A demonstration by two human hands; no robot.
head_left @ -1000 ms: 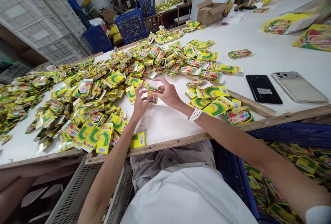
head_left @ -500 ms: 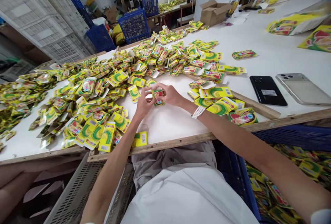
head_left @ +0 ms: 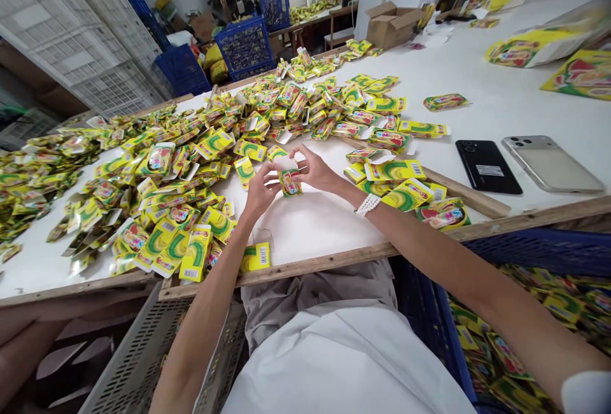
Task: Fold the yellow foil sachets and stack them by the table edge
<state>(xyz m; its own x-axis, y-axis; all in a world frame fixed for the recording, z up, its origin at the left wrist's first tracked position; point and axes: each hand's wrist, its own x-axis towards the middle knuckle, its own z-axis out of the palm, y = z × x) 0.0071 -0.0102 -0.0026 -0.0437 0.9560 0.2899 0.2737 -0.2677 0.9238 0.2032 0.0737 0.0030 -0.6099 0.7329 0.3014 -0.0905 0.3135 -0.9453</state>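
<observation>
Fingertips of the left hand [head_left: 261, 192] and right hand [head_left: 317, 170] close in a narrow pinch on a yellow sachet [head_left: 291, 183], with a white tab [head_left: 285, 163] standing at its top edge. Half a second ago the hands pressed closer together and covered more of it. Now they have eased slightly apart, leaving the sachet in plain view just above the white counter [head_left: 305, 229]. Which hand bears more of its weight cannot be told. A white beaded bracelet [head_left: 367, 205] circles the right wrist.

A wide heap of loose sachets [head_left: 162, 172] spreads left of the hands and up toward the top centre of the frame. A smaller cluster [head_left: 394, 178] lies just to their right, beside a wooden strip [head_left: 465, 192]. Further right sit a black phone [head_left: 487, 166] and a silver phone [head_left: 552, 164]. At lower right, a blue crate [head_left: 548, 249] holds more sachets. White crates [head_left: 71, 38] stand stacked at upper left, and a cardboard box [head_left: 394, 25] sits at upper centre.
</observation>
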